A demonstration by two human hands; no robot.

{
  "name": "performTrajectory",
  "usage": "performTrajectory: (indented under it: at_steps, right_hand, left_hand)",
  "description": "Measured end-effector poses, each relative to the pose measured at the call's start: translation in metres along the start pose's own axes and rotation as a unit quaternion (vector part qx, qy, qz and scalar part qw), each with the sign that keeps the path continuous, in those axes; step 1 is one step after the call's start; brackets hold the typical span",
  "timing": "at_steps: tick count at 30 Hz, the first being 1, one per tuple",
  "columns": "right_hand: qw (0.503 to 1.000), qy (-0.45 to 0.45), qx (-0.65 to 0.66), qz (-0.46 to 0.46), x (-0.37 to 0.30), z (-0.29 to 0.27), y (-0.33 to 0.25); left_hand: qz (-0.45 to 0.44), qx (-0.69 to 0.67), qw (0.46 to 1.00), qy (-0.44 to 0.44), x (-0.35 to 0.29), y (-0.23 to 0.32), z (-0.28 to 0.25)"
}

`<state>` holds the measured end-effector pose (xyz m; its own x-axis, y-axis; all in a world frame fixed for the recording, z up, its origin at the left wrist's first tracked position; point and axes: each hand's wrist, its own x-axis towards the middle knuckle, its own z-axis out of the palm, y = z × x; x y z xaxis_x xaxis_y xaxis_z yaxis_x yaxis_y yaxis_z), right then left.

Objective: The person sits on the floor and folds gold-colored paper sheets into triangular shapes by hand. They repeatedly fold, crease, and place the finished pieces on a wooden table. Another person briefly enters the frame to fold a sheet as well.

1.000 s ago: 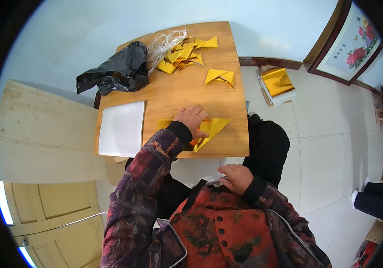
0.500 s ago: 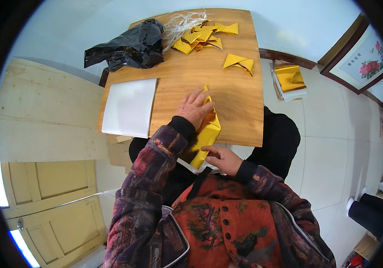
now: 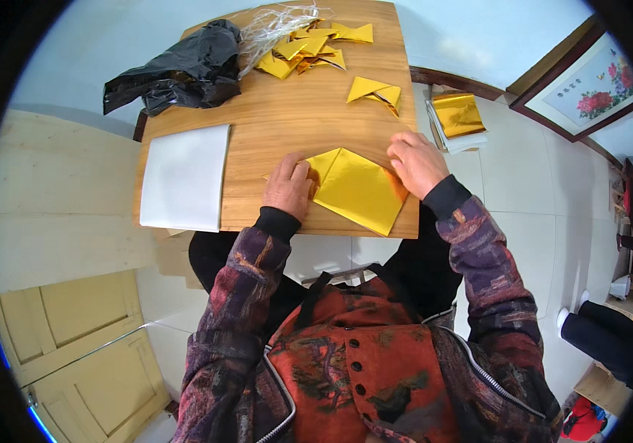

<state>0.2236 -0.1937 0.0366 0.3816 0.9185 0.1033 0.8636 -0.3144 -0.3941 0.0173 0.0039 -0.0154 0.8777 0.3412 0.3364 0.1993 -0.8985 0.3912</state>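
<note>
A sheet of shiny gold foil paper (image 3: 357, 190), folded with slanting creases to a point at its far edge, lies near the table's front edge. My left hand (image 3: 289, 186) grips its left end between bent fingers, partly covering that end. At the right corner, my right hand (image 3: 417, 166) has its fingers curled in on the paper; the fingertips are partly hidden. One finished-looking folded gold foil piece (image 3: 374, 94) rests farther back. Behind it, a heap of similar folded gold pieces (image 3: 301, 50) lies at the far side.
A crumpled black plastic bag (image 3: 194, 70) and clear plastic strands (image 3: 276, 29) are at the back left of the wooden table (image 3: 272, 133). White paper (image 3: 186, 179) lies left. Gold sheets (image 3: 458, 114) are stacked beyond the right edge. A person in dark trousers (image 3: 603, 340) is at far right.
The gold paper has turned from a narrow upright strip to a wider sideways shape. My right hand moved up and right to its right corner; my left hand shifted to its left end.
</note>
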Motion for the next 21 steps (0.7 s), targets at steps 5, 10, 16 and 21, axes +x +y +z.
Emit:
performTrajectory:
  at_steps: [5,10,16,21]
  right_hand:
    - [0.986,0.026,0.044,-0.157,-0.028,0.029,-0.037]
    - [0.994,-0.048,-0.013,-0.098,-0.025,0.049,-0.030]
    - [0.994,-0.029,-0.055,-0.086,-0.047,0.050,-0.026]
    - [0.993,-0.041,-0.050,-0.094,-0.061,0.043,-0.027]
  left_hand:
    - [0.074,-0.030,0.997,0.009,-0.002,0.006,0.012]
    - [0.056,-0.061,0.997,0.003,-0.003,0.003,0.011]
    - [0.021,-0.121,0.991,-0.048,-0.003,0.012,0.002]
    - [0.036,-0.064,0.992,-0.106,-0.004,0.024,-0.003]
